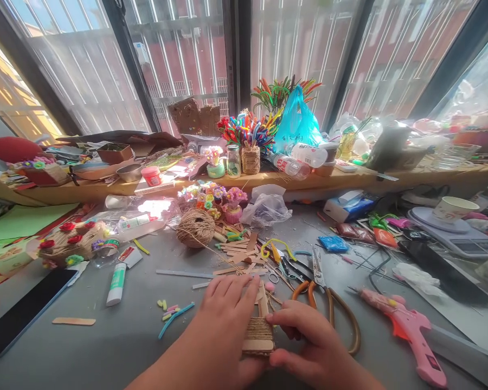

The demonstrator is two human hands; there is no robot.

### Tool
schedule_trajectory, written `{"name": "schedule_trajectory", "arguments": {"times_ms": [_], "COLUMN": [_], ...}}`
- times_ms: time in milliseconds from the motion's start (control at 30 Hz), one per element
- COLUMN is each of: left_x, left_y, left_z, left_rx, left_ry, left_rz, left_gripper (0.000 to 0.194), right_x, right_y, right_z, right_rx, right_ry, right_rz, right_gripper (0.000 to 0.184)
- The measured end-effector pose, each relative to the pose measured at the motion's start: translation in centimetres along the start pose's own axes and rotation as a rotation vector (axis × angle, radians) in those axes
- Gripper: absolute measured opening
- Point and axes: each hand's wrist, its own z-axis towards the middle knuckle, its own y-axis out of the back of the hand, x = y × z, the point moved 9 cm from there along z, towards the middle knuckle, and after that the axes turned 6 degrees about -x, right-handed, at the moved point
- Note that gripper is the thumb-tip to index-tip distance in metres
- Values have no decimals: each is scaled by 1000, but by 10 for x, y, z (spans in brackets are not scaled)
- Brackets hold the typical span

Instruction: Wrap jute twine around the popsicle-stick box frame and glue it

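Nearest the camera, 2 bare hands hold a stick-and-twine frame (259, 327) low over the grey table (126, 352), at the bottom centre of the view; the left hand (228, 309) reaches across its left side, fingers extended and mostly pressed together toward its upper end, thumb near its lower edge; the right hand (313, 341) has its index finger and thumb on the right edge, a little apart from each other, holding that side; twine wraps the middle of the frame, with 1 pale stick across it below.

Just beyond lie loose wooden pieces (238, 252) and a ball of twine (195, 227); brown-handled scissors (344, 319) lie right of the frame, and farther right a pink glue gun (409, 325); to the left are 1 blue pipe cleaner (174, 320), 1 glue stick (116, 284), 1 loose craft stick (74, 321) and a phone (28, 309); a blue bag (299, 124) stands on the ledge (211, 188) by the window.
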Motion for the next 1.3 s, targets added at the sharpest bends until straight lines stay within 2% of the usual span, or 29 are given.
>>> {"name": "schedule_trajectory", "arguments": {"times_ms": [133, 267, 400, 467, 533, 633, 733, 833, 967, 1067, 1200, 1300], "left_x": [12, 30, 49, 56, 60, 66, 70, 68, 66, 66, 61, 53], "left_y": [7, 6, -14, -28, -44, -58, -53, -45, -39, -41, -30, -20], "left_z": [-11, -28, -46, -53, -59, -67, -75, -77, -75, -76, -82, -86], "left_rx": [-91, -203, -310, -357, -351, -338, -358, -318, -327, -351, -413, -417], "left_ry": [12, 69, 173, 177, 150, 112, 99, 137, 143, 107, 8, -82], "left_rz": [-56, -253, -542, -724, -829, -753, -641, -598, -593, -565, -312, -193], "left_gripper": [120, 117, 102, 108, 115, 115, 110, 108, 110, 108, 79, 62], "right_x": [7, 17, 19, 14, 8, 4, 7, 11, 14, 14, 10, 9], "right_y": [4, 7, 13, 16, 18, 19, 17, 15, 12, 13, 11, 9], "right_z": [6, 13, 12, 10, 7, 4, 2, 3, 7, 9, 9, 8], "right_rx": [-30, -42, -64, -72, -74, -72, -85, -82, -73, -89, -87, -79], "right_ry": [55, 99, 102, 75, 39, 21, 44, 62, 57, 63, 65, 52], "right_rz": [32, 49, -10, -30, -44, -65, -78, -74, -61, -42, -8, 5], "right_gripper": [41, 34, 37, 40, 41, 40, 47, 55, 45, 45, 46, 46]}}
